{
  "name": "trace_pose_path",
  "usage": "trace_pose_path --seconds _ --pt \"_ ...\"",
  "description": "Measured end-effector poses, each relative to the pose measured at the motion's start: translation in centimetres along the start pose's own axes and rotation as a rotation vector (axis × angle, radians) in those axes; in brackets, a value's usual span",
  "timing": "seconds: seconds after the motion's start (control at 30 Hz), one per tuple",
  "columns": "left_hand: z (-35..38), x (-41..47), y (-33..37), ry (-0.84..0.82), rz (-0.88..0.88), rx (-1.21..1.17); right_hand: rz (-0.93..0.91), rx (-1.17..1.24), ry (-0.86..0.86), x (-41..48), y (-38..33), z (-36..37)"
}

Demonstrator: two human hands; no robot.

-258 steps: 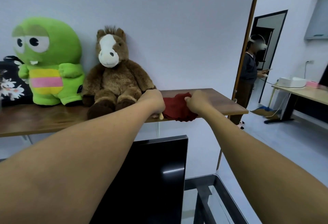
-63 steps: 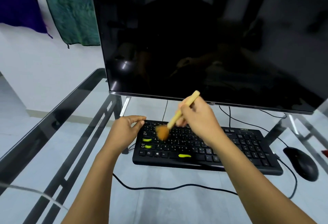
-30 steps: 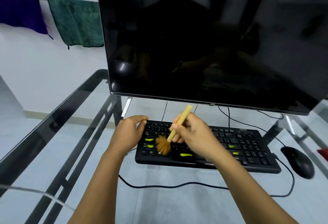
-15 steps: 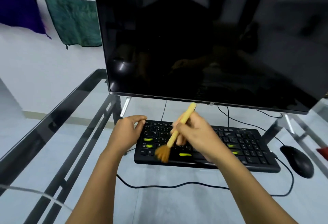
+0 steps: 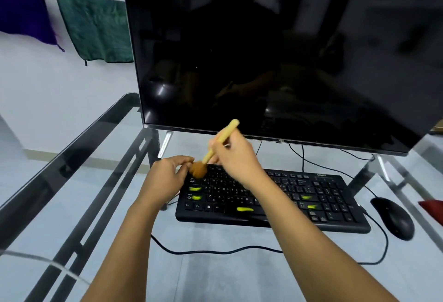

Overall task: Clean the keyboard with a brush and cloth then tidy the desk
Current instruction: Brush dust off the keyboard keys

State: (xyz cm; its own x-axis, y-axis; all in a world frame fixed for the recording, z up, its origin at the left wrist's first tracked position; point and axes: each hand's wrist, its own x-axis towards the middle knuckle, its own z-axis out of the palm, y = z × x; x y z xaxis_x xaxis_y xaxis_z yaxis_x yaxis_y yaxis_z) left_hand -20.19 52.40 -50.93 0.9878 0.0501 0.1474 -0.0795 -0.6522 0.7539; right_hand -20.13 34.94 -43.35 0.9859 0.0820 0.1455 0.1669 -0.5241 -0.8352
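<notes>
Right hand point(image 5: 236, 158) pinching pale wooden brush point(image 5: 211, 151), left hand point(image 5: 167, 177) gripping black keyboard point(image 5: 287, 197) end, black mouse point(image 5: 393, 218) near glass desk point(image 5: 72, 153) right edge.

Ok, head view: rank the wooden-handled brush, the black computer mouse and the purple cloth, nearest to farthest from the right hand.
1. Wooden-handled brush, gripped in the right hand itself.
2. Black computer mouse, on the glass desk to that hand's right.
3. Purple cloth, hanging far off to the left, behind the desk.
</notes>
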Motion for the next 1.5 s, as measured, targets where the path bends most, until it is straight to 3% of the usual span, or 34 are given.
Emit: trace_pose_path --seconds 0.03,0.1,0.17,0.23,0.3,0.4,0.47,0.53,0.6,0.67,0.73,0.8,0.87,0.93,1.0,1.03,1.1,1.17,1.23,1.3,1.37,1.43,1.5 --pt "0.0 0.0 0.1 -0.002 -0.005 -0.006 -0.005 -0.083 -0.056 -0.1 0.2 0.3" --pt "0.0 -0.1 0.0 -0.009 -0.019 -0.014 -0.037 -0.185 0.048 -0.2 0.9 -0.4" --pt "-0.1 -0.1 0.1 -0.016 -0.016 0.004 -0.018 -0.096 0.171 -0.6 1.8 -2.1" --pt "-0.1 -0.2 0.7 -0.013 0.004 0.038 0.078 0.016 0.066 -1.5 2.9 -3.7" --pt "-0.1 -0.5 1.7 0.001 0.049 0.106 0.09 -0.072 0.008 -2.5 3.7 -5.1" --pt "-0.1 -1.1 3.3 0.063 0.166 0.184 0.029 -0.013 0.258 -3.7 4.6 -7.4" --pt "0.8 -1.5 4.7 0.066 0.261 0.192 0.068 0.105 0.207 -4.5 5.0 -8.5" --pt "2.2 -2.0 6.3 -0.001 0.362 0.211 0.102 -0.002 0.087 -5.2 5.9 -9.1" --pt "3.8 -2.7 7.3 -0.101 0.44 0.266 0.073 -0.113 0.213 -5.5 6.4 -9.6" --pt "4.9 -3.0 7.4 -0.177 0.451 0.309 0.051 -0.05 0.322 -5.7 6.7 -10.2" --pt "5.4 -3.0 7.3 -0.205 0.439 0.336 0.11 0.032 0.184 -6.1 6.6 -10.4" --pt "5.5 -2.9 7.6 -0.189 0.436 0.359 0.127 -0.072 0.098 -6.2 7.3 -10.5" --pt "5.6 -2.8 8.1 -0.17 0.441 0.378 0.084 -0.149 0.269 -6.2 7.3 -11.1" --pt "6.0 -2.6 8.8 -0.174 0.443 0.375 0.045 -0.026 0.311 -6.2 7.1 -11.8" --pt "6.6 -2.4 9.3 -0.205 0.431 0.362 0.079 0.015 0.104 -6.5 6.5 -11.9" --pt "6.9 -2.3 9.4 -0.226 0.43 0.362 0.09 -0.079 0.035 -6.6 6.6 -11.9" --pt "7.4 -2.1 9.3 -0.257 0.434 0.37 0.078 -0.218 0.113 -6.7 7.0 -12.2" --pt "7.5 -1.9 9.0 -0.262 0.417 0.367 0.068 -0.112 0.208 -7.0 7.1 -13.1" --pt "7.5 -1.8 8.8 -0.263 0.402 0.363 0.108 0.085 0.061 -7.6 7.0 -13.6" --pt "7.6 -1.8 8.7 -0.255 0.401 0.368 0.108 0.012 -0.077 -8.1 7.3 -13.6" --pt "7.6 -1.9 8.8 -0.249 0.394 0.365 0.054 -0.132 0.085 -8.2 8.0 -13.3" --pt "7.6 -2.0 8.8 -0.251 0.384 0.362 0.03 -0.03 0.226 -8.2 8.3 -13.3" --pt "7.6 -2.0 8.7 -0.257 0.386 0.361 0.077 0.113 0.083 -8.1 8.0 -13.1"
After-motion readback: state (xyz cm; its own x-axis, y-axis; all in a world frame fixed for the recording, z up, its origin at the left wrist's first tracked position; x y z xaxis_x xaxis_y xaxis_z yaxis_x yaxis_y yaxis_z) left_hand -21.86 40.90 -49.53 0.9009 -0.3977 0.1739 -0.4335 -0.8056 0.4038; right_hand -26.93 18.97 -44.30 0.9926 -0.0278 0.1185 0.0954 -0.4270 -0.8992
